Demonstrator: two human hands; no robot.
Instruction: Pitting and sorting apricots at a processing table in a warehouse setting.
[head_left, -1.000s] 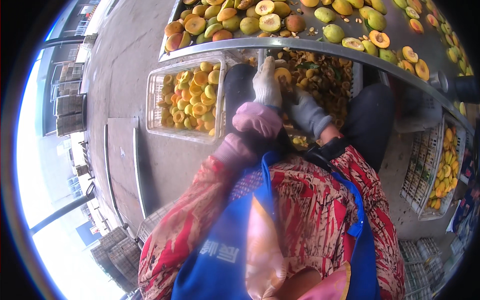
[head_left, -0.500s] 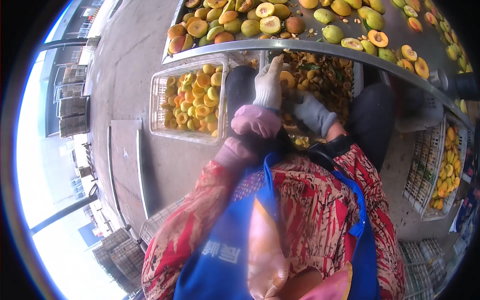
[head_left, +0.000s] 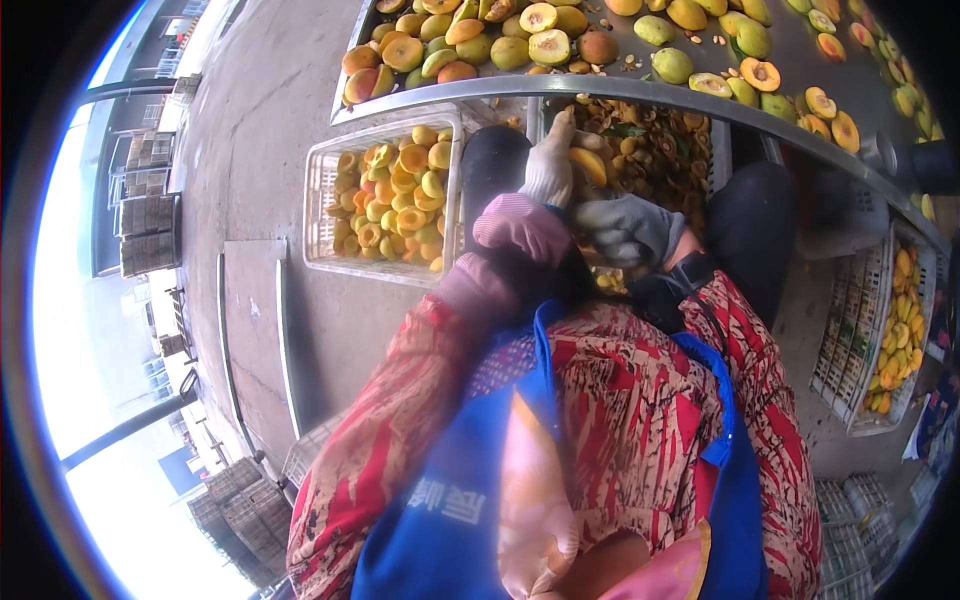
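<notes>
My left hand [head_left: 548, 172], in a white glove with a pink cuff, is closed around a yellow peach piece [head_left: 590, 165] just under the table's metal rim. My right hand [head_left: 630, 230], in a grey glove, sits curled right beside and below it, touching the fruit; whatever is inside its fingers is hidden. Both hands hover over a crate of brown pits and scraps [head_left: 655, 150]. To the left stands a white plastic crate [head_left: 322, 210] filled with halved peaches [head_left: 395, 195].
A metal table [head_left: 640, 92] at the top holds whole and halved peaches [head_left: 540, 45]. Another crate of peach halves [head_left: 880, 330] stands at the right. Stacked crates [head_left: 235, 510] sit at lower left on the concrete floor [head_left: 260, 120].
Both hands stay together over the scrap crate; the peach piece has shifted slightly right between them.
</notes>
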